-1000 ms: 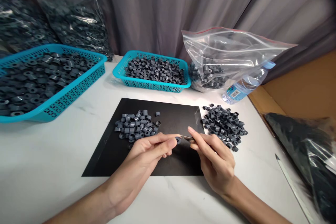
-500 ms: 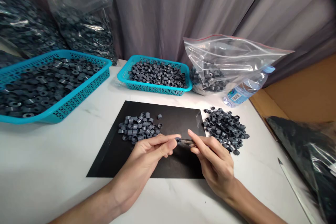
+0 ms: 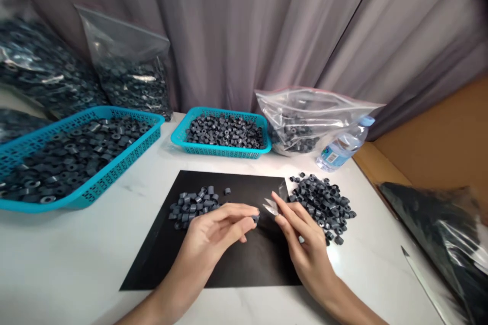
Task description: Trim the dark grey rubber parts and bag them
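My left hand (image 3: 217, 233) pinches a small grey plastic ring (image 3: 255, 219) between thumb and fingertips over a black mat (image 3: 244, 264). Facing it, my right hand (image 3: 301, 236) is closed on a thin metal blade (image 3: 270, 208) whose tip sits just right of the ring. A small pile of grey rings (image 3: 194, 203) lies on the mat left of my hands. A larger, darker pile of rings (image 3: 322, 204) lies on the white table right of the mat.
Two turquoise baskets of rings stand behind, a large basket (image 3: 95, 183) at left and a small basket (image 3: 224, 150) in the middle. Clear bags of rings (image 3: 305, 122) and a water bottle (image 3: 339, 150) are at the back. A dark bag (image 3: 438, 223) lies at right.
The view has tilted up, so everything sits lower in the picture. My hands stay together over the mat, the blade's tip now slightly apart from the ring.
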The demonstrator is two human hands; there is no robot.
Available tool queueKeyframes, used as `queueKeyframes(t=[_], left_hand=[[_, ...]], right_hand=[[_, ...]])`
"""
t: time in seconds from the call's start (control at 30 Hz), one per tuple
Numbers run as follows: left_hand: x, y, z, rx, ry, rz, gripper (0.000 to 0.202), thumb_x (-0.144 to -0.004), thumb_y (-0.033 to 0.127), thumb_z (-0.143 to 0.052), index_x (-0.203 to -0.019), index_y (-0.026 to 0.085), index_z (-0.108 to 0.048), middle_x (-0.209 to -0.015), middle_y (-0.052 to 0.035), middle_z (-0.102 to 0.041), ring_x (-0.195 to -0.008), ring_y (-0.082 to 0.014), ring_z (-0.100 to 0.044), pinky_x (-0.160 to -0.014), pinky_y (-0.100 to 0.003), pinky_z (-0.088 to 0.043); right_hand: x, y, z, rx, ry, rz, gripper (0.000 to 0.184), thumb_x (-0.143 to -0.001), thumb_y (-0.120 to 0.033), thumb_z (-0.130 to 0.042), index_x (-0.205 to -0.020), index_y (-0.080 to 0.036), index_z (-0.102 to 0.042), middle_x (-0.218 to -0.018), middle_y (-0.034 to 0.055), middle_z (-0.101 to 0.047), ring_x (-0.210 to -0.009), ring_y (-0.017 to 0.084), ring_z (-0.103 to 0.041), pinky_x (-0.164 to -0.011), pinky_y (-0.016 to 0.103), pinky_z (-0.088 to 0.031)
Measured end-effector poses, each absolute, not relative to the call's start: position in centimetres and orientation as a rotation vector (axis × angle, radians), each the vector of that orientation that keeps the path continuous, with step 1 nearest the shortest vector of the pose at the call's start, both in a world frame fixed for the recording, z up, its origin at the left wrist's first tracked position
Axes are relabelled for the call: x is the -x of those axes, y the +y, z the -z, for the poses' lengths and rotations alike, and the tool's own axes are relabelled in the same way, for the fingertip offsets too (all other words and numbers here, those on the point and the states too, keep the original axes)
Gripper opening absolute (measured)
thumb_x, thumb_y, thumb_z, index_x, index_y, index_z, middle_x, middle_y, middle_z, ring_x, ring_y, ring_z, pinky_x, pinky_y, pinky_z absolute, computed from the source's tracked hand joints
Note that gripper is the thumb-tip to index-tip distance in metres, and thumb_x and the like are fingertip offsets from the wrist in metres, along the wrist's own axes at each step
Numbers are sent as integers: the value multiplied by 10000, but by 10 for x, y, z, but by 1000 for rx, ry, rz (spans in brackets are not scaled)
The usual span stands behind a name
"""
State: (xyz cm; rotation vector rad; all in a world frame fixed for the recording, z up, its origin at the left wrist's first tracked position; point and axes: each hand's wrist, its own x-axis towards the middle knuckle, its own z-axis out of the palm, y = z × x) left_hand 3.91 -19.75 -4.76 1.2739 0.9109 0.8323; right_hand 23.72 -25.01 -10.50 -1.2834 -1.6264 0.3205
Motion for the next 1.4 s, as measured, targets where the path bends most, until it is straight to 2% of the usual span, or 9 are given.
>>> queueKeyframes(t=[0.1, 0.27, 0.4, 0.63, 0.83, 1.0, 1.13, 1.23, 1.4], left_hand=[[-54, -162, 20, -1572, 841, -1015, 165, -910, 356, -694, -1006, 246, -771, -985, -20, -763, -805, -157, -676, -797, -266, -548], [-105, -90, -47, -2231, 532, -1397, 150, -983, 293, -593, -1040, 203, -699, -1100, -45, -728, -1004, -177, -677, -963, -301, -513], [-141, -59, -75, -2696, 546, -1145, 255, -1046, 249, -451, -1158, 184, -670, -1160, -62, -712, -1033, -183, -676, -949, -313, -495], [-157, -54, -87, -2873, 568, -920, 339, -1039, 230, -469, -1336, 217, -632, -1312, -71, -688, -1164, -244, -649, -962, -360, -457], [-103, -98, -62, -2817, 618, -1140, 257, -1039, 328, -496, -1168, 221, -691, -1213, -55, -702, -1150, -231, -584, -1031, -371, -376], [-34, -114, 4, -2673, 899, -605, 189, -964, 375, -619, -1086, 270, -718, -1112, -23, -700, -1072, -248, -605, -974, -365, -397], [-8, -108, 39, -2570, 956, -493, 164, -954, 331, -623, -1036, 259, -745, -1062, -35, -735, -1091, -263, -612, -1028, -395, -382], [-6, -109, 42, -2543, 974, -515, 168, -958, 332, -608, -933, 243, -748, -987, -37, -735, -1020, -252, -629, -995, -384, -409], [-4, -125, 33, -2370, 996, -601, 240, -1003, 382, -516, -1052, 266, -720, -1091, -27, -692, -999, -215, -653, -902, -305, -469]], right_hand=[[-236, -244, 107, 1333, -1582, -342, 385, -1075, -243, -475, -1447, -244, -575, -1087, 60, -650, -959, 154, -642, -863, 215, -504], [-232, -238, 108, 1337, -1616, -332, 353, -1067, -257, -494, -1394, -241, -626, -1039, 56, -687, -959, 166, -681, -840, 201, -525], [-229, -237, 107, 1310, -1626, -287, 351, -1069, -269, -483, -1382, -230, -634, -1028, 70, -699, -933, 187, -702, -811, 223, -555], [-230, -238, 110, 1320, -1629, -306, 338, -1063, -299, -502, -1360, -245, -653, -1045, 65, -700, -949, 199, -708, -817, 235, -561], [-232, -240, 107, 1326, -1610, -421, 320, -1076, -310, -473, -1312, -208, -663, -979, 57, -660, -870, 182, -676, -777, 246, -519], [-233, -241, 104, 1327, -1535, -491, 290, -1073, -324, -474, -1225, -195, -685, -930, 47, -633, -782, 169, -632, -707, 247, -491], [-233, -242, 105, 1333, -1505, -489, 289, -1066, -347, -485, -1198, -189, -689, -884, 40, -617, -722, 168, -598, -641, 251, -469], [-234, -242, 107, 1344, -1500, -487, 288, -1061, -355, -495, -1185, -187, -692, -850, 33, -600, -698, 168, -578, -624, 254, -458], [-235, -242, 110, 1377, -1512, -494, 272, -1061, -365, -492, -1152, -195, -684, -854, 31, -600, -722, 172, -586, -651, 257, -458]])
